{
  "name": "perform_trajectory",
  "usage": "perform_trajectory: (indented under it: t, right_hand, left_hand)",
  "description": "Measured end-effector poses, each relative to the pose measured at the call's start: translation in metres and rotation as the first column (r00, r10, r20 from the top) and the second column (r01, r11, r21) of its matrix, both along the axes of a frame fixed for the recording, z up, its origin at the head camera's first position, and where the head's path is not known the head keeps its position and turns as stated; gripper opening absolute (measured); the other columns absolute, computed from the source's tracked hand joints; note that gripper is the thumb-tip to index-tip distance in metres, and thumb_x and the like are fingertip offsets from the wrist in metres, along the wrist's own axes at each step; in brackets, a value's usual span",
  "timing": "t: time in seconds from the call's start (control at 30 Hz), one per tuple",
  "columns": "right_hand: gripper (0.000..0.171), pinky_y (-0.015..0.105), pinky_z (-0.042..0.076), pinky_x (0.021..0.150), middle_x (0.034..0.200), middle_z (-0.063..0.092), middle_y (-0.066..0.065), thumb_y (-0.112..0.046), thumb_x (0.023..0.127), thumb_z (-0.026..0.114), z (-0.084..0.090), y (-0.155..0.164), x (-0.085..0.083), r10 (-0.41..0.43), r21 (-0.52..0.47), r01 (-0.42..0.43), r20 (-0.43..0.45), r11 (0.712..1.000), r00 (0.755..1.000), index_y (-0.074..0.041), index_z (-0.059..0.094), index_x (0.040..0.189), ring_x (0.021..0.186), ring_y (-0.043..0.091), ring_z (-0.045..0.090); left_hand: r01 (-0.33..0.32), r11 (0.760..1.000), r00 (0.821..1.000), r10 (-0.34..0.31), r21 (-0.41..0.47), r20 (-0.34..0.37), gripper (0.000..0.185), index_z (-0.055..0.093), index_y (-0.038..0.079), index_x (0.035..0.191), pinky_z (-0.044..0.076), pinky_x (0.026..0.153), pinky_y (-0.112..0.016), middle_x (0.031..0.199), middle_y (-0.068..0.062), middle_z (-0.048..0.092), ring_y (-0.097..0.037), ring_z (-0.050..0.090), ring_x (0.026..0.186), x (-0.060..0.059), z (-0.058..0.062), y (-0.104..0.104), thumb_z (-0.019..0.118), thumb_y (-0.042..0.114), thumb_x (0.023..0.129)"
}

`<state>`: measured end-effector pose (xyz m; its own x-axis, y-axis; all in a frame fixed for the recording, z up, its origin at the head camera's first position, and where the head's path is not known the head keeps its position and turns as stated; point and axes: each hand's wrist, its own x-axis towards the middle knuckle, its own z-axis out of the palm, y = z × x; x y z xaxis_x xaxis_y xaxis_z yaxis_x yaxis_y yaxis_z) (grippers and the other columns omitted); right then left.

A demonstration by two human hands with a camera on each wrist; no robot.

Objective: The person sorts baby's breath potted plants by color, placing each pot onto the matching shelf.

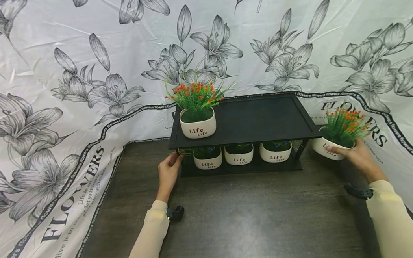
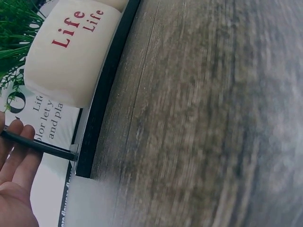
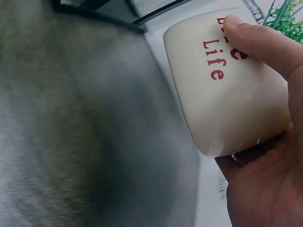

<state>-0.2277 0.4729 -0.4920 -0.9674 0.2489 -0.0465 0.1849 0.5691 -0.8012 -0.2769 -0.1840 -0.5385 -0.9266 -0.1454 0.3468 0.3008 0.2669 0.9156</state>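
A two-tier black shelf [image 1: 262,117] stands at the back of the table. My left hand [image 1: 168,171] is at its left end; in the left wrist view the fingers [image 2: 24,163] curl round the thin black post [image 2: 49,150]. To the right of the shelf, my right hand [image 1: 362,157] holds a white "Life" pot with an orange-flowered artificial plant [image 1: 348,126], tilted and off the table. The thumb presses the front of the pot [image 3: 208,104], and the other fingers are mostly hidden behind it. A matching orange-flowered potted plant [image 1: 198,123] sits on the top tier's left side.
On the lower tier stand three white pots: a left one [image 1: 208,163], a middle one [image 1: 239,158] and a right one [image 1: 276,156], their plants partly hidden by the top board. Dark wooden table [image 1: 240,217] stretches in front. Floral cloth [image 1: 116,51] hangs behind and at both sides.
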Motion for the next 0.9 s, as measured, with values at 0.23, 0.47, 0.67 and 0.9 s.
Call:
perform_trajectory:
  t: [0.23, 0.47, 0.67, 0.9]
  right_hand:
    - [0.108, 0.078, 0.028, 0.118, 0.164, 0.031, 0.037, -0.054, 0.096, 0.075, 0.036, -0.001, 0.004, -0.02, 0.07, 0.023, -0.045, 0.997, 0.999, 0.003, 0.018, 0.167, 0.147, 0.059, 0.032]
    - [0.087, 0.059, 0.036, 0.12, 0.161, 0.045, 0.015, -0.049, 0.096, 0.078, 0.071, -0.004, 0.007, 0.008, 0.119, 0.011, -0.151, 0.993, 0.989, -0.025, 0.033, 0.167, 0.144, 0.04, 0.044]
    - [0.079, 0.03, 0.036, 0.09, 0.125, 0.052, -0.022, -0.047, 0.096, 0.079, 0.098, -0.009, 0.008, 0.007, 0.144, 0.02, -0.189, 0.989, 0.982, -0.026, 0.041, 0.162, 0.106, 0.001, 0.048]
    - [0.073, 0.026, 0.038, 0.081, 0.12, 0.053, -0.018, -0.047, 0.095, 0.079, 0.13, -0.023, 0.009, 0.008, 0.158, 0.027, -0.213, 0.987, 0.977, -0.023, 0.045, 0.155, 0.1, 0.006, 0.048]
  left_hand:
    - [-0.002, 1.0, 1.0, 0.002, -0.005, -0.014, 0.034, 0.076, 0.006, 0.13, 0.058, 0.093, -0.013, 0.127, -0.018, 0.077, -0.033, 0.075, 0.118, 0.0, -0.001, 0.0, 0.076, 0.024, 0.101]
    - [-0.004, 1.0, 1.0, 0.004, -0.011, -0.01, 0.034, 0.076, 0.006, 0.131, 0.057, 0.092, -0.012, 0.128, -0.018, 0.076, -0.031, 0.076, 0.118, 0.0, -0.001, 0.0, 0.076, 0.023, 0.102]
    - [-0.004, 1.0, 1.0, 0.004, 0.011, -0.014, 0.032, 0.076, 0.002, 0.129, 0.055, 0.088, -0.006, 0.126, -0.022, 0.076, -0.037, 0.075, 0.118, 0.0, 0.0, 0.0, 0.077, 0.018, 0.101]
    - [-0.003, 1.0, 1.0, 0.003, -0.012, 0.02, 0.032, 0.071, -0.007, 0.132, 0.053, 0.089, -0.004, 0.13, -0.029, 0.072, -0.044, 0.071, 0.122, 0.013, 0.021, 0.007, 0.071, 0.007, 0.103]
